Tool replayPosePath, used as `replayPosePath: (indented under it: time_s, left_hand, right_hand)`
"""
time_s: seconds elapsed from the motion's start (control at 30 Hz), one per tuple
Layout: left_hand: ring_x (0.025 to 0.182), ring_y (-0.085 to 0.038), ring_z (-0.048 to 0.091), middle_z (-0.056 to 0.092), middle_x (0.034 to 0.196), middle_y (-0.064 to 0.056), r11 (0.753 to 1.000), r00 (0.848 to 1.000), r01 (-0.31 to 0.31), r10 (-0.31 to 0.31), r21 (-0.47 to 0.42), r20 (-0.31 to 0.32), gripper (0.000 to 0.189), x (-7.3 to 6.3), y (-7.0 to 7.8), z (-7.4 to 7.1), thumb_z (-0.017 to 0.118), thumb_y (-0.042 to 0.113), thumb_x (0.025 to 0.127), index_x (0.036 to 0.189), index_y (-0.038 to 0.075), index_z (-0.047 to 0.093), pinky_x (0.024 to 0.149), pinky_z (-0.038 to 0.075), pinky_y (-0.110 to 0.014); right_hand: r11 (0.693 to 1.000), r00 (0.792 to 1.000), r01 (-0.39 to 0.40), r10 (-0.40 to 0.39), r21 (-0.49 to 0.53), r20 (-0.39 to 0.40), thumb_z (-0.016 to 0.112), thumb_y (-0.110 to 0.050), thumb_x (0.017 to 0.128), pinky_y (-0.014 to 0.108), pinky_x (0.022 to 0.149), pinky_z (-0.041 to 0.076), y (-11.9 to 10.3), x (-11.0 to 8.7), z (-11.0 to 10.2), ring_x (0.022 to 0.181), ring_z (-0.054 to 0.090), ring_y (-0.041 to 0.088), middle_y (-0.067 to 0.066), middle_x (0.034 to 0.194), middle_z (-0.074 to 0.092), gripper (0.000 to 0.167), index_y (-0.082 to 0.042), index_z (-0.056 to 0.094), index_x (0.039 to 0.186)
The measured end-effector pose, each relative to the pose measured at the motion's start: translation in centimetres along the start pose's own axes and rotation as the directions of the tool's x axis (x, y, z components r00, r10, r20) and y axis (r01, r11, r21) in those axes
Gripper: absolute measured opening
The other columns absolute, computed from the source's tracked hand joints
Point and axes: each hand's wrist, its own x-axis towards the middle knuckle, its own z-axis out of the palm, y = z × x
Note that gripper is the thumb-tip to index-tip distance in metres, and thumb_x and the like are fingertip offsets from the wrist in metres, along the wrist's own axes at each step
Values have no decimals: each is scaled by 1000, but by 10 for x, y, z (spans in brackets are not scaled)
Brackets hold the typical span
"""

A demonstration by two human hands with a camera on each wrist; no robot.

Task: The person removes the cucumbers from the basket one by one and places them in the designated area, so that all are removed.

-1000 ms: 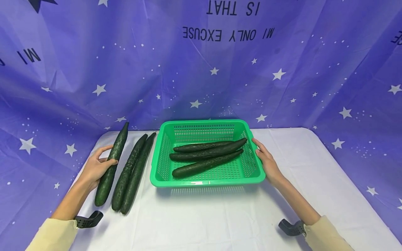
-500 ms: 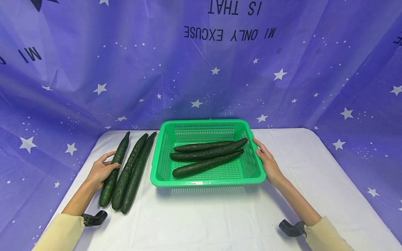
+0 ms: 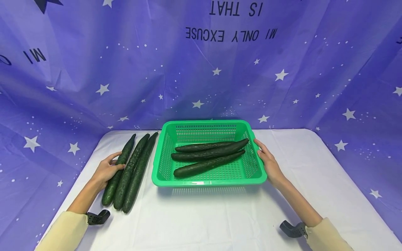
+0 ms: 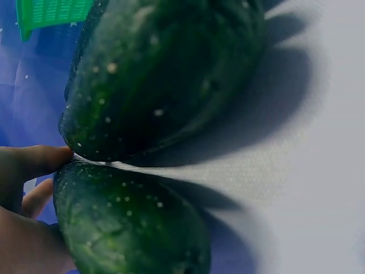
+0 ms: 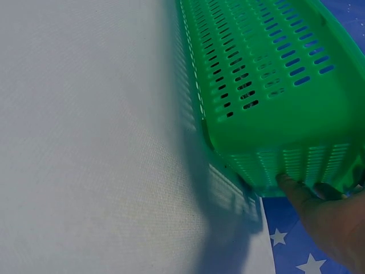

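1. Left of basket (image 3: pixel 232 182): outermost cucumber (image 3: pixel 113 185) pinched in left fingers (image 3: pixel 113 156), two more cucumbers (image 3: pixel 128 176) in between.
2. Right fingers (image 3: pixel 263 146) pretty straight, touching basket's right end; three cucumbers (image 3: pixel 208 153) inside.
3. Starry curtain (image 3: pixel 232 90) behind basket, white counter (image 3: pixel 204 223) underneath.

Left hand (image 3: pixel 108 171), right hand (image 3: pixel 270 166): bare. Sleeves (image 3: pixel 64 232), two: pale yellow, plain. Wrist attachments (image 3: pixel 99 217), two: dark, bent, small holes.

Green basket (image 3: pixel 232 182), cucumbers (image 3: pixel 210 153); starry purple backdrop (image 3: pixel 201 83)
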Motion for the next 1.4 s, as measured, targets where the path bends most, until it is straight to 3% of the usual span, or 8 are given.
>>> replayPosePath:
  time_s: [0.4,0.63,0.8,0.97,1.27,1.4]
  left_hand:
    - [137,-56,25,15,151,-43,1000,1000,9,-9,7,7,72,0,0,2,58,8,98,158,0,17,101,38,-59]
    - [128,-49,39,24,149,-40,1000,1000,7,-7,6,7,70,-1,0,1,57,10,98,157,0,21,92,46,-48]
    - [129,-49,40,31,147,-39,1000,1000,6,-6,28,-8,68,0,1,-2,56,13,99,157,1,23,99,40,-53]
    - [134,-53,32,30,147,-41,999,1000,-1,1,51,-8,69,1,5,-7,56,15,100,157,0,21,108,29,-61]
    - [133,-57,31,26,148,-40,990,995,-91,95,107,-32,67,3,22,-11,54,15,102,157,-1,19,103,29,-69]
    - [133,-56,33,30,147,-39,974,982,-172,182,147,-55,64,5,35,-9,54,13,101,155,-5,25,101,34,-67]
  right_hand:
    - [1000,1000,-7,7,15,8,25,-26,112,27,85,52,0,-1,1,110,55,18,22,154,27,53,-15,14,162]
    - [1000,1000,-2,2,-25,-6,26,-27,112,26,83,52,-2,-2,1,105,56,17,24,150,31,53,-15,16,162]
    - [1000,1000,-10,10,-8,-6,26,-26,111,28,82,53,-2,-2,1,103,58,17,25,147,34,52,-15,16,162]
    - [1000,1000,-7,7,-8,-3,26,-26,111,28,82,53,0,-2,1,102,59,16,25,148,34,53,-15,15,162]
    - [1000,1000,0,0,-19,-7,27,-27,111,26,83,52,0,-1,0,103,58,15,24,149,33,53,-15,15,162]
    - [1000,1000,3,-4,-23,-8,27,-27,111,26,83,52,0,0,0,105,57,16,23,151,32,53,-15,16,162]
